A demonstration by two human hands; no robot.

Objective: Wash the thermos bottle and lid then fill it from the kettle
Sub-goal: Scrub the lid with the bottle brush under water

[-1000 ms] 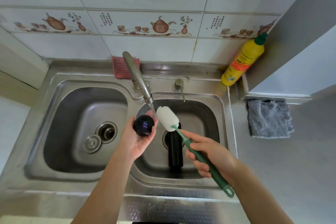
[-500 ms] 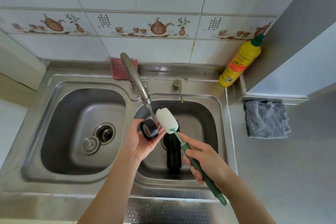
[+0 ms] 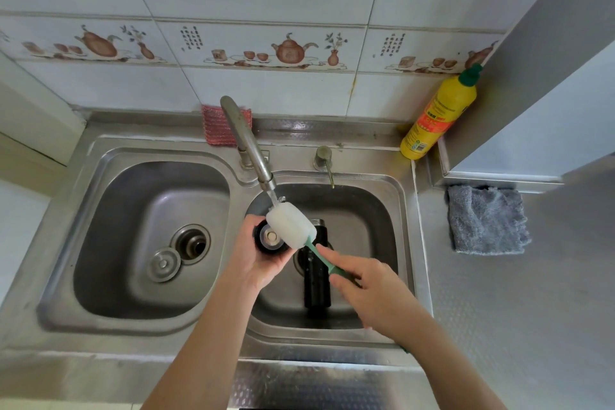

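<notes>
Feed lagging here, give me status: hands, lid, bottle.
Left hand holds lid under tap; right hand grips sponge brush against it. Thermos bottle lies in right basin. Nothing blocking.

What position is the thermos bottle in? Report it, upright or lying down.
Lying down. The thermos bottle rests on its side on the floor of the right basin, its open mouth toward the faucet, lid off.

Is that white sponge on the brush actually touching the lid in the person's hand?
Touching. The head view shows the white sponge pressed against the open underside of the lid that the left hand holds; no gap shows.
</notes>
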